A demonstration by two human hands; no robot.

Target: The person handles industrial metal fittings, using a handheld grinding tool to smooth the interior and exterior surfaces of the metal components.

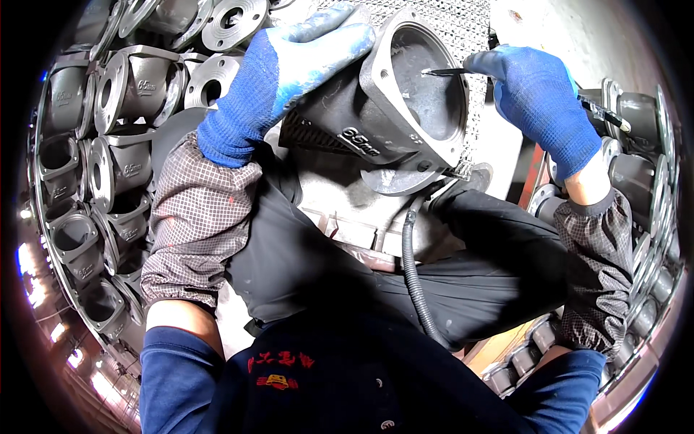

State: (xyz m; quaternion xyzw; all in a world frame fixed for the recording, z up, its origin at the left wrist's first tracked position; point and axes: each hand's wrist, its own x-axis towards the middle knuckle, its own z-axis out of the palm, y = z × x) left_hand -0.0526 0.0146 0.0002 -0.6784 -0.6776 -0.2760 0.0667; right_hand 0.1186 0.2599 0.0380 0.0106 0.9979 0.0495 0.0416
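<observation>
A grey cast-metal valve body (340,108) lies tilted in front of me, its squared flange and round opening facing up and to the right. My left hand (307,61), in a blue coated glove, grips its far left side, fingers reaching over a part at the top. My right hand (531,94), gloved in blue too, is closed round a slim dark hand tool (450,71). The tool's thin tip reaches into the opening, where a small pale spot shows at its end; whether it touches the inner wall I cannot tell. The tool's other end sticks out behind the hand.
Similar flanged castings (141,87) are stacked along the left, with more castings (636,170) at the right. A textured metal mesh surface (463,22) lies behind the valve body. A grey corrugated hose (412,260) runs down between my legs.
</observation>
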